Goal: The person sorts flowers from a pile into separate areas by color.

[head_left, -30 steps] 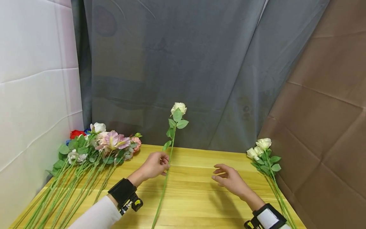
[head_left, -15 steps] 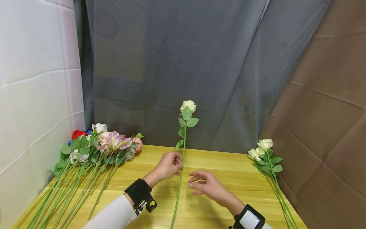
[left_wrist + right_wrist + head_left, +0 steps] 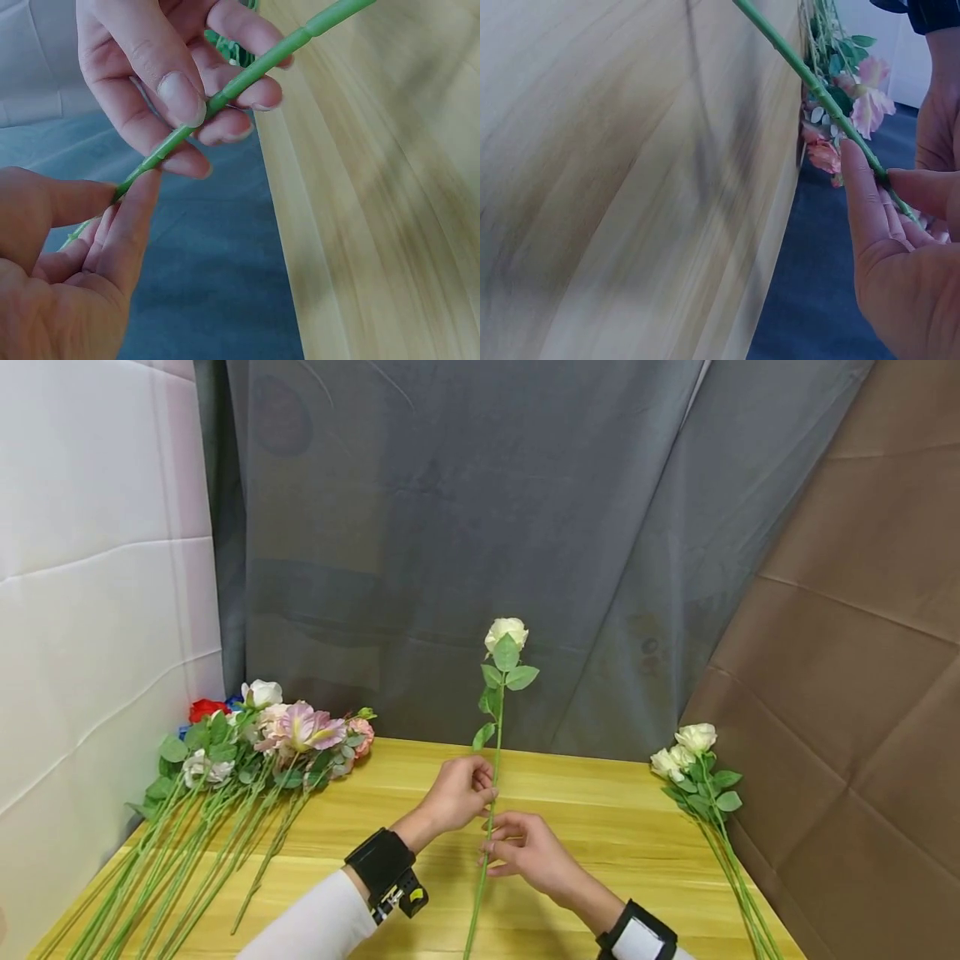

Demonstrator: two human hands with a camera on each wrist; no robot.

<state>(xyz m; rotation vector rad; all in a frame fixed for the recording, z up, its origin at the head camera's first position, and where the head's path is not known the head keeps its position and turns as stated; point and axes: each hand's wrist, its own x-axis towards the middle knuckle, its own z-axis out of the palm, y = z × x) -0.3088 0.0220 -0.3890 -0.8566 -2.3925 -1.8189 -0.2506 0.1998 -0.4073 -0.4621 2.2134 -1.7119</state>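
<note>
A white rose [image 3: 507,635] with green leaves stands nearly upright over the middle of the table in the head view, its long stem leaning slightly. My left hand [image 3: 459,795] pinches the stem below the lowest leaf, between thumb and fingers. Just beneath it, my right hand [image 3: 534,855] has its thumb and fingers on the same stem. The left wrist view shows the right thumb laid across the green stem [image 3: 262,64], fingers behind it. The lower end of the stem runs out of the head view.
Mixed flowers [image 3: 300,731] lie in a pile on the left of the wooden table [image 3: 420,893], stems toward the front. White roses [image 3: 694,739] lie along the right edge. A grey curtain [image 3: 450,527] hangs behind, with white and brown cloth at the sides.
My left hand has carried the rose to the right. My right hand has come in from the right and taken hold of the stem below the left hand.
</note>
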